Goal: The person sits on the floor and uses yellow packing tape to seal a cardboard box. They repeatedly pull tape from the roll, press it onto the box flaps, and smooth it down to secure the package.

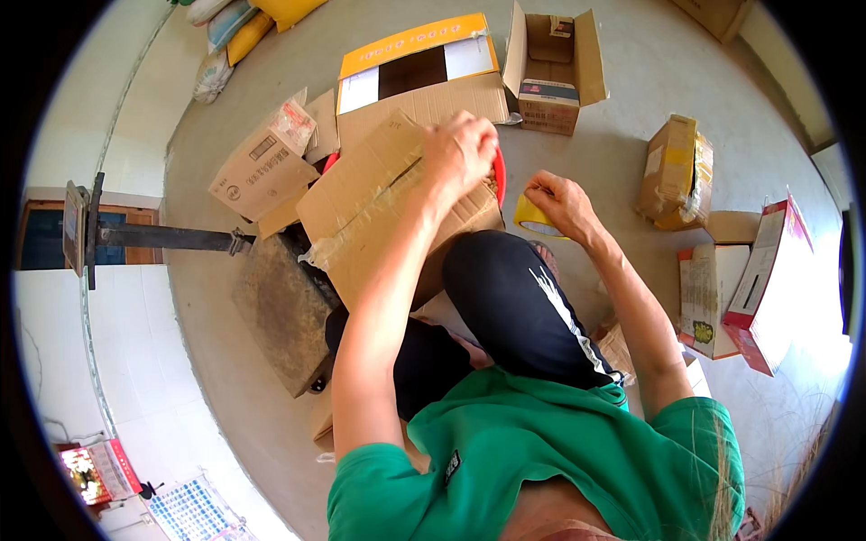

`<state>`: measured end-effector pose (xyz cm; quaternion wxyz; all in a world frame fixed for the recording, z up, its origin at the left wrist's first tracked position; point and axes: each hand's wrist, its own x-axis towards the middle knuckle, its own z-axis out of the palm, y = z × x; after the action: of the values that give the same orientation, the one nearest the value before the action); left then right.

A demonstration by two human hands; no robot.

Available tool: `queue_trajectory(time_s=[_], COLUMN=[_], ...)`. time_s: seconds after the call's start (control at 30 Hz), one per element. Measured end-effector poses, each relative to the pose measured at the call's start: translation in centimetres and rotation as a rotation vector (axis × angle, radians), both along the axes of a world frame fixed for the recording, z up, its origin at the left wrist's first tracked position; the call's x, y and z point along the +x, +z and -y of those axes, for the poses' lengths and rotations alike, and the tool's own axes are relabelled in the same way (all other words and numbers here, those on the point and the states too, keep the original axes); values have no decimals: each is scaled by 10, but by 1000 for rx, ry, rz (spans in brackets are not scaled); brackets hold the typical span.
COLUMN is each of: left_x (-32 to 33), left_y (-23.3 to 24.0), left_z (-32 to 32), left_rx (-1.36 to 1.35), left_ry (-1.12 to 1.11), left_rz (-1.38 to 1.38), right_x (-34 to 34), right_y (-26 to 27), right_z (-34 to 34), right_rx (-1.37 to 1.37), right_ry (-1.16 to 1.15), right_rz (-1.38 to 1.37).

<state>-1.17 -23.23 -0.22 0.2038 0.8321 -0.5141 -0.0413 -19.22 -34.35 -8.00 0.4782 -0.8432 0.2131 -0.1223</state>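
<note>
A brown cardboard carton (369, 196) with tape along its seam lies tilted before my knees. My left hand (463, 152) is over its far right part, fingers curled; whether they pinch anything is hidden. Just beyond those fingers shows the red rim (500, 177) of a container, partly covered by the cardboard. To the right, my right hand (561, 203) grips a roll of yellow adhesive tape (534, 220) from above, off the floor beside my foot.
A platform scale (287, 318) stands left, its post (169, 238) rising beside it. An orange-and-white carton (419, 64) and a flapped carton (549, 101) sit ahead. On the right are a taped box (670, 172) and a red-and-white carton (764, 284). Filled sacks (250, 37) lie far left.
</note>
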Motion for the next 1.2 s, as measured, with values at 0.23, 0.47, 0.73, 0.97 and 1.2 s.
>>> queue_trajectory(time_s=[0.23,0.47,0.73,0.97,1.2], left_x=[-34,-48,-55,-73,-100], left_y=[5,-8,-21,-47,-102], left_z=[-8,26,48,70,62], left_rx=[23,236,538,798,754], left_ry=[-262,-384,-530,-565,-670], left_rz=[139,383,260,129,-41], right_x=[8,4,-21,-83,-95], right_y=[3,15,-27,-81,-79], right_z=[-4,-2,21,66,71], right_rx=[-132,-124,-127,-98,-12], right_ry=[41,28,-9,-218,-321], right_rz=[-100,-174,-242,-303,-208])
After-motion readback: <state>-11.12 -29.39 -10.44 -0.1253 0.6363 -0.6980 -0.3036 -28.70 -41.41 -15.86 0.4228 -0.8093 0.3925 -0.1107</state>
